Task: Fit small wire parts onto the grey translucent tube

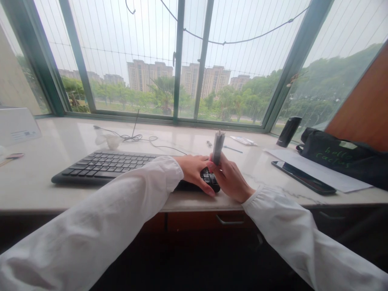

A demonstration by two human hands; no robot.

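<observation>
Metal-looking cylinder [218, 147], 1, in right hand [230, 178]; left hand [191, 170] on keyboard [106, 166].

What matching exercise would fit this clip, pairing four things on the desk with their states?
Things:
1. silver cylinder
2. black keyboard
3. smartphone
4. black bag

States:
A. printed with green lettering
B. lying flat at the edge of a paper sheet
C. held upright in the right hand
D. partly under the left hand

Pairs: 1-C, 2-D, 3-B, 4-A
</observation>
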